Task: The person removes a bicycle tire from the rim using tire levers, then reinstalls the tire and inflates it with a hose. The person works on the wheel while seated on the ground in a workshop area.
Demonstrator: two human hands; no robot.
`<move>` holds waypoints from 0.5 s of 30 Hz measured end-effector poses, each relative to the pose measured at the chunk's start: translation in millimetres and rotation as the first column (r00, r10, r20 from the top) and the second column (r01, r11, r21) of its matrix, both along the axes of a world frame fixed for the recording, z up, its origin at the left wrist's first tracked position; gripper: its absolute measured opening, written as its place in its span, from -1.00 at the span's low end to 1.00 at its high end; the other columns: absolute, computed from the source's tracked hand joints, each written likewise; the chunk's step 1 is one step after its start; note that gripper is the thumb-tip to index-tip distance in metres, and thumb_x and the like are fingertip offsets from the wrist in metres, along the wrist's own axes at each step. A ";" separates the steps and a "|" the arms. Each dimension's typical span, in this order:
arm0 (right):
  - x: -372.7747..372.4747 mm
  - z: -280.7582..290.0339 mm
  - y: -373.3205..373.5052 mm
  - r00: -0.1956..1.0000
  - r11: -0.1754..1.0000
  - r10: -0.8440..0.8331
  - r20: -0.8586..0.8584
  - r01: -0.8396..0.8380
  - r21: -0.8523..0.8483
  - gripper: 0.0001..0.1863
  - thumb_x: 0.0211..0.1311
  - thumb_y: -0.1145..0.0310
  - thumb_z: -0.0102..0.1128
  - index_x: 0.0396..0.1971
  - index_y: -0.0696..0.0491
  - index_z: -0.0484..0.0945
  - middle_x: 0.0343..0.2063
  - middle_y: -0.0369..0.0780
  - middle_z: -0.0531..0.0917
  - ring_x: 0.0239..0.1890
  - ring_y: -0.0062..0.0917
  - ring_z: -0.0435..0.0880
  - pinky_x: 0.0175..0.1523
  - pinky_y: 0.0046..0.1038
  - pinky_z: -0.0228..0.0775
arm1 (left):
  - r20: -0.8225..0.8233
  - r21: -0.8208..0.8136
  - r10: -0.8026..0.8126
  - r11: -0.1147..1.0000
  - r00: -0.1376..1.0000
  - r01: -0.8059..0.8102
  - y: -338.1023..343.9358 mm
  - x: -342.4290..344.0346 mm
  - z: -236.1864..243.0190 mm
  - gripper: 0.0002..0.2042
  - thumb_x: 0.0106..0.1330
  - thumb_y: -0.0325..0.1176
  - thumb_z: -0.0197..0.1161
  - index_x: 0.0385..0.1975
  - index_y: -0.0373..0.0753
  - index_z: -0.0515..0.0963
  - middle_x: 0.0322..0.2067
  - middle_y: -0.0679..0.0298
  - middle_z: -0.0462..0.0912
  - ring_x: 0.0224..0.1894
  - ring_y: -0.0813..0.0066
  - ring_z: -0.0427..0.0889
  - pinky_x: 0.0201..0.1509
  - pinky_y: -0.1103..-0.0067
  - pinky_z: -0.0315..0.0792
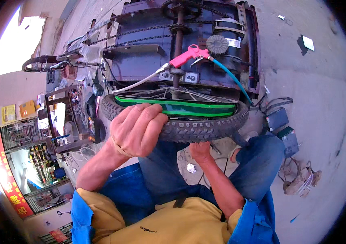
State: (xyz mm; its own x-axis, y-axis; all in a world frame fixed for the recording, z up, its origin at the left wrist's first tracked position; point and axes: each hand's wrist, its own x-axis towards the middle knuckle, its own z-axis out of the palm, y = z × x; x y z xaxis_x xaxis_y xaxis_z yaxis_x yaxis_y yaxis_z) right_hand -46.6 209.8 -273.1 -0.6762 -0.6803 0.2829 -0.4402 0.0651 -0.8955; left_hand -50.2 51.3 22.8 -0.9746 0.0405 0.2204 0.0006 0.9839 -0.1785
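A wheel with a black knobbly tyre (pixel 205 129) lies across in front of me, its spokes and bright green-edged rim (pixel 197 109) facing up. Over its near left side, my left hand (pixel 140 129) has its fingers curled tight round the tyre. A thin band circles that wrist. Below the tyre's near edge is my right hand (pixel 200 150), closed, its fingertips hidden by the tyre; what it holds cannot be seen. A pink air blow gun (pixel 187 56) lies beyond the wheel, joined to a pale hose (pixel 142 81) and a teal hose (pixel 232 77).
The wheel belongs to an overturned cart with a dark metal bed (pixel 140 65), chains and a motor (pixel 228 42). Dark boxes (pixel 288 140) and a crumpled bag (pixel 303 179) sit at right. A metal frame (pixel 59 122) and clutter stand left. Crumpled white paper (pixel 191 168) lies between my legs.
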 end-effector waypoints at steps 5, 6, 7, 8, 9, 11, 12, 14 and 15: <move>-6.1 23.0 -2.0 0.945 0.976 0.186 0.270 -0.147 -0.159 -0.51 0.39 0.33 0.17 0.30 0.02 0.48 0.21 -0.06 0.54 0.30 -0.05 0.43 0.45 0.02 0.12 | 0.052 0.026 0.034 0.999 0.998 -0.035 4.1 -0.9 4.0 -0.72 -0.06 -0.40 0.33 -0.30 -0.30 0.59 -0.27 0.11 0.72 -0.28 0.20 0.76 -0.24 0.43 0.62; -7.6 33.2 -0.5 0.941 0.977 0.195 0.277 -0.162 -0.138 -0.51 0.39 0.33 0.17 0.31 0.02 0.48 0.22 -0.06 0.53 0.30 -0.04 0.43 0.45 0.01 0.12 | 0.045 0.021 0.030 0.999 0.999 -0.031 3.4 -0.5 4.2 -0.71 -0.11 -0.40 0.32 -0.32 -0.31 0.60 -0.29 0.11 0.71 -0.29 0.22 0.75 -0.25 0.45 0.62; -6.0 39.5 0.3 0.937 0.977 0.203 0.285 -0.176 -0.117 -0.51 0.39 0.33 0.18 0.31 0.02 0.48 0.22 -0.05 0.53 0.30 -0.04 0.42 0.45 0.01 0.13 | 0.038 0.016 0.024 1.000 0.999 -0.025 2.8 -0.1 4.5 -0.70 -0.15 -0.41 0.31 -0.34 -0.32 0.61 -0.30 0.12 0.70 -0.31 0.24 0.75 -0.27 0.48 0.61; 0.2 41.0 4.7 0.932 0.977 0.214 0.293 -0.203 -0.068 -0.53 0.40 0.35 0.16 0.29 0.04 0.49 0.22 -0.04 0.53 0.30 -0.04 0.43 0.44 -0.01 0.14 | 0.028 0.012 0.016 1.000 0.999 -0.016 2.6 -1.5 4.5 -0.69 -0.20 -0.42 0.30 -0.36 -0.34 0.61 -0.31 0.12 0.69 -0.32 0.26 0.74 -0.28 0.50 0.60; 6.3 42.9 8.3 0.927 0.973 0.225 0.301 -0.231 -0.017 -0.55 0.42 0.36 0.14 0.27 0.07 0.50 0.21 -0.02 0.53 0.29 -0.05 0.44 0.43 -0.03 0.15 | 0.027 0.017 0.013 1.000 1.000 -0.014 2.4 -3.0 5.0 -0.69 -0.20 -0.42 0.30 -0.36 -0.34 0.62 -0.31 0.12 0.69 -0.32 0.27 0.74 -0.28 0.51 0.59; 12.2 60.1 24.0 0.740 0.960 0.250 0.625 -0.274 -0.060 -0.65 0.46 0.36 0.11 0.17 0.10 0.52 0.05 -0.06 0.60 0.10 -0.16 0.52 0.25 -0.13 0.28 | 0.021 0.027 0.004 1.000 1.000 -0.004 0.0 -6.9 4.6 -0.69 -0.20 -0.41 0.30 -0.36 -0.34 0.62 -0.32 0.12 0.69 -0.33 0.27 0.74 -0.28 0.51 0.59; 10.6 72.6 29.9 0.645 0.957 0.241 0.725 -0.283 -0.066 -0.71 0.49 0.35 0.10 0.11 0.11 0.53 -0.06 -0.11 0.62 -0.03 -0.26 0.54 0.11 -0.21 0.33 | 0.023 0.027 -0.002 1.000 1.000 0.001 -1.4 -8.4 3.6 -0.67 -0.20 -0.40 0.31 -0.34 -0.34 0.61 -0.32 0.13 0.68 -0.36 0.29 0.71 -0.32 0.51 0.57; -13.0 130.9 39.7 0.584 0.950 0.214 0.783 -0.312 -0.027 -0.84 0.56 0.33 0.08 -0.08 0.11 0.50 -0.37 -0.30 0.59 -0.43 -0.64 0.49 -0.34 -0.50 0.38 | 0.034 0.038 -0.005 0.999 0.999 0.004 -4.4 -5.8 4.3 -0.67 -0.19 -0.40 0.31 -0.33 -0.34 0.61 -0.32 0.15 0.67 -0.38 0.31 0.69 -0.35 0.51 0.54; -17.3 144.1 42.6 0.500 0.957 0.203 0.842 -0.283 -0.062 -0.84 0.58 0.32 0.08 -0.11 0.10 0.49 -0.42 -0.33 0.54 -0.46 -0.66 0.44 -0.38 -0.53 0.33 | 0.034 0.045 -0.019 0.999 0.999 0.018 -5.1 -7.1 4.2 -0.66 -0.18 -0.40 0.31 -0.32 -0.34 0.60 -0.32 0.15 0.66 -0.39 0.31 0.68 -0.36 0.51 0.53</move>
